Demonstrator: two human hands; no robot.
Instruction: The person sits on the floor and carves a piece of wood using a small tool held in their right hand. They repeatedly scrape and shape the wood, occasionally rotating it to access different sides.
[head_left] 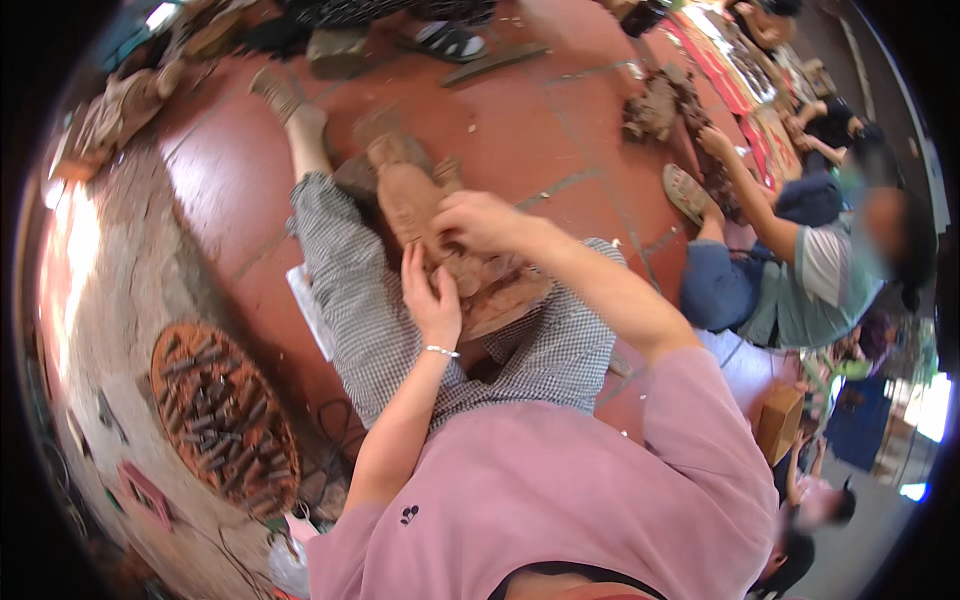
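Note:
A brown carved wooden figure lies tilted across my lap, its narrower end pointing away from me. Relief carving covers the broad near end, above my checked trousers. My left hand rests along the figure's left side with the fingers stretched out. Over the right side of the carving, my right hand is closed with its fingers bent down against the wood. Whatever those fingers may pinch is hidden.
To my left, an oval tray of several short dark tools sits on a stone-like ledge. On the right, a seated person works at another dark carving. Wood chips dot the red tile floor. A sandal lies ahead.

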